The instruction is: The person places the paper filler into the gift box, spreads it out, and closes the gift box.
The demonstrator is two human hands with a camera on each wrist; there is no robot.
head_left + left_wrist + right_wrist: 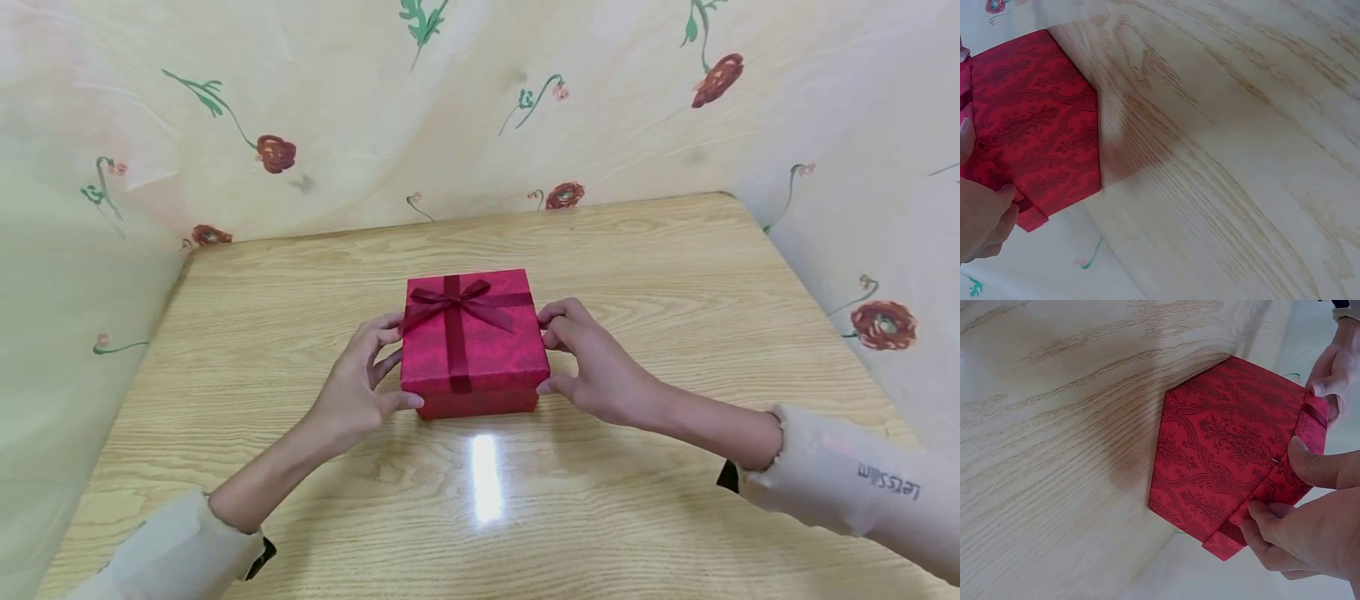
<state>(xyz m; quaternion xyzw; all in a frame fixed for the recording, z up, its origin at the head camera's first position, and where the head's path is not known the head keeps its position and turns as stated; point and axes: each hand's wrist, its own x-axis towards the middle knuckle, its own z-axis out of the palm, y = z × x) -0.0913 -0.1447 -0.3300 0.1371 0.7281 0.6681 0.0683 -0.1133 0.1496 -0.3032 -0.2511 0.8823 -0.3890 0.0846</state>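
A red gift box (498, 354) with a dark red ribbon and bow (453, 300) sits on the wooden table, its lid on. My left hand (352, 392) grips the lid at its left side, thumb at the front left corner and fingers along the side. On the opposite side my right hand (603, 367) holds the lid, thumb near the front right corner. The right wrist view shows thumb and fingertips at the edge of the lid (1272, 487), over the patterned side of the box (1216, 437). Part of the left hand lies outside the left wrist view.
The light wood table (300, 300) reaches back to a cream cloth (360, 108) printed with red flowers, which also hangs at both sides. A bright light reflection (486, 479) shows on the tabletop in front of the box.
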